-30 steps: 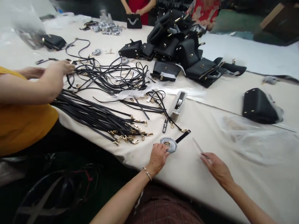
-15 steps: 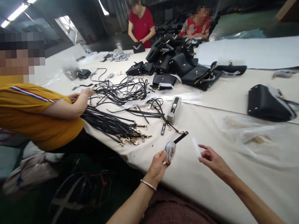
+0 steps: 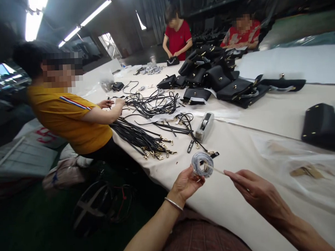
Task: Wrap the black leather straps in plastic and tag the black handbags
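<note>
Bench [image 3: 241,152] ran across the whole view, pale cloth on top. Co-worker in a yellow shirt [image 3: 70,118] stood at its left side, both hands at the near end of the strap tangle [image 3: 155,105]; two more people in red at the far side. Heap of black bags [image 3: 218,80] sat mid-bench, beyond the tangle and to its right. Row of black straps [image 3: 134,132] lay in front of the tangle, gold clasps toward the camera. One black bag [image 3: 323,128] stood alone at far right, near a clear plastic sheet [image 3: 282,150]. Right hand [image 3: 255,188] pinched one end of a thin pale strip between thumb and fingers. Left hand [image 3: 186,184] gripped the wrapped coil by its lower left, thumb at the side. Tape dispenser [image 3: 205,127] sat just beyond them. Wrapped coil [image 3: 196,164] was up over the near edge area, face to camera, gold hardware in its middle. Snips [image 3: 190,146] lay near the dispenser. Pale strip [image 3: 218,170] reached the coil's middle; couldn't tell if touching.
</note>
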{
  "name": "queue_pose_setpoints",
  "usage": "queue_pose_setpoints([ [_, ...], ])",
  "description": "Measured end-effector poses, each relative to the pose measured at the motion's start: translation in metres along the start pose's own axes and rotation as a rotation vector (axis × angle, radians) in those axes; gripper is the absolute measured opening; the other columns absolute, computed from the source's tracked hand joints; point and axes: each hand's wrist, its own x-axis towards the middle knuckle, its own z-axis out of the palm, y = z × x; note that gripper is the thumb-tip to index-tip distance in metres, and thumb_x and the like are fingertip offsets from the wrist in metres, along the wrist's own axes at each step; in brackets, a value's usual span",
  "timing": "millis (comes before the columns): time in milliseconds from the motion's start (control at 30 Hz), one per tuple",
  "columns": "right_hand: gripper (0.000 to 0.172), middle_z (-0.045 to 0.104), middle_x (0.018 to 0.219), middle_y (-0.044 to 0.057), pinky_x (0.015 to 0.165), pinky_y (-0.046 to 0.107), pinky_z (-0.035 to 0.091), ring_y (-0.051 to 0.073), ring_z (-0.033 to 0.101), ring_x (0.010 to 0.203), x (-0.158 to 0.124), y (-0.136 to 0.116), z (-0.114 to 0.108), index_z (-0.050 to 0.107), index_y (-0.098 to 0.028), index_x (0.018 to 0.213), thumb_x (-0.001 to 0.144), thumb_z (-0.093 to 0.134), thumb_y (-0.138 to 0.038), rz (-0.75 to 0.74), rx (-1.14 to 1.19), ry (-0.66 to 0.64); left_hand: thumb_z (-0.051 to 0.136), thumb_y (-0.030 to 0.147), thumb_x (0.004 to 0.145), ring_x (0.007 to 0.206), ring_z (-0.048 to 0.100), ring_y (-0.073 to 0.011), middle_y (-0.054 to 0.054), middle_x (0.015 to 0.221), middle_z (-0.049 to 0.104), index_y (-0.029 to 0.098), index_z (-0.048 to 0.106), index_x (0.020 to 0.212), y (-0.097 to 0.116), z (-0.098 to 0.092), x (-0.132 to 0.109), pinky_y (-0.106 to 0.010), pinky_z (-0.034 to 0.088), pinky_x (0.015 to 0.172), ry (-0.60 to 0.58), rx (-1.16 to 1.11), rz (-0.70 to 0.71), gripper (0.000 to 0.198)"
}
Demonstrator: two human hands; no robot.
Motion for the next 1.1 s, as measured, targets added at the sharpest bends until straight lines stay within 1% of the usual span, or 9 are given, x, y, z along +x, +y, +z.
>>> queue_pose_setpoints([
  [133, 0.032, 0.063, 0.081, 0.003, 0.061, 0.021, 0.047, 0.012, 0.059, 0.067, 0.012, -0.001, -0.003, 0.062, -0.020, 0.127, 0.099, 0.048, -0.016, -0.180, -0.121, 0.044, 0.080, 0.018, 0.075, 0.067, 0.059, -0.0130, -0.005, 0.078, 0.067, 0.012, 0.066, 0.086, -0.006, 0.003, -0.002, -0.030, 0.050, 0.073, -0.012, 0.017, 0.010, 0.019],
  [267, 0.033, 0.061, 0.082, 0.004, 0.063, 0.023, 0.048, 0.014, 0.058, 0.070, 0.019, -0.004, -0.006, 0.060, -0.017, 0.127, 0.097, 0.048, -0.011, -0.287, -0.144, 0.005, 0.083, 0.021, 0.073, 0.069, 0.060, -0.0145, -0.005, 0.077, 0.066, 0.011, 0.066, 0.087, -0.013, 0.005, -0.002, -0.031, 0.048, 0.073, -0.026, 0.077, 0.008, 0.024],
  [400, 0.031, 0.061, 0.084, 0.005, 0.065, 0.024, 0.047, 0.015, 0.056, 0.072, 0.020, -0.001, -0.006, 0.062, -0.016, 0.122, 0.097, 0.046, -0.007, -0.335, -0.122, -0.058, 0.089, 0.026, 0.065, 0.069, 0.058, -0.0142, -0.004, 0.075, 0.063, 0.010, 0.066, 0.088, -0.019, 0.006, -0.001, -0.031, 0.047, 0.071, -0.042, 0.213, -0.006, 0.036],
  [533, 0.024, 0.060, 0.078, 0.005, 0.063, 0.027, 0.042, 0.015, 0.053, 0.068, 0.021, -0.002, -0.002, 0.066, -0.015, 0.109, 0.096, 0.047, -0.008, -0.350, -0.159, -0.060, 0.092, 0.033, 0.058, 0.058, 0.046, -0.0087, 0.005, 0.058, 0.048, 0.013, 0.060, 0.074, -0.027, 0.007, 0.001, -0.030, 0.045, 0.070, -0.060, 0.330, -0.023, 0.041],
  [633, 0.017, 0.058, 0.070, 0.003, 0.063, 0.031, 0.039, 0.017, 0.049, 0.064, 0.021, -0.005, 0.001, 0.068, -0.017, 0.093, 0.096, 0.051, -0.013, -0.356, -0.218, -0.057, 0.093, 0.042, 0.052, 0.064, 0.049, -0.0105, 0.002, 0.066, 0.054, 0.013, 0.061, 0.074, -0.029, 0.009, 0.003, -0.030, 0.044, 0.071, -0.019, 0.448, 0.069, 0.048],
  [767, 0.021, 0.065, 0.080, 0.005, 0.066, 0.032, 0.041, 0.017, 0.052, 0.068, 0.022, -0.009, 0.004, 0.067, -0.019, 0.091, 0.096, 0.049, -0.011, -0.406, -0.145, -0.096, 0.084, 0.045, 0.064, 0.070, 0.051, -0.0129, -0.001, 0.074, 0.060, 0.012, 0.067, 0.077, -0.029, 0.015, 0.004, -0.029, 0.041, 0.072, -0.005, 0.857, 0.259, 0.039],
  [900, 0.028, 0.070, 0.111, 0.009, 0.085, 0.038, 0.049, 0.022, 0.061, 0.098, 0.029, -0.006, 0.013, 0.068, -0.020, 0.102, 0.095, 0.044, -0.008, -0.461, -0.024, -0.109, 0.071, 0.030, 0.080, 0.081, 0.054, -0.0187, -0.003, 0.080, 0.064, 0.017, 0.069, 0.078, -0.033, 0.017, 0.005, -0.031, 0.041, 0.080, -0.004, 1.505, 0.596, 0.013],
  [1000, 0.026, 0.070, 0.114, 0.008, 0.089, 0.037, 0.053, 0.021, 0.063, 0.104, 0.032, 0.003, 0.025, 0.070, -0.025, 0.100, 0.095, 0.049, -0.013, -0.313, 0.194, -0.160, 0.064, 0.023, 0.087, 0.088, 0.056, -0.0216, -0.006, 0.088, 0.067, 0.017, 0.070, 0.088, -0.036, 0.015, 0.006, -0.034, 0.042, 0.085, -0.052, 1.805, 0.777, 0.009],
  [1100, 0.010, 0.073, 0.104, 0.006, 0.084, 0.034, 0.056, 0.021, 0.068, 0.095, 0.030, 0.013, 0.037, 0.072, -0.024, 0.088, 0.089, 0.062, -0.027, 0.073, 0.496, -0.229, 0.065, 0.018, 0.085, 0.091, 0.058, -0.0232, -0.008, 0.096, 0.069, 0.015, 0.067, 0.103, -0.037, 0.009, 0.006, -0.036, 0.044, 0.087, -0.146, 1.938, 0.860, 0.018],
])
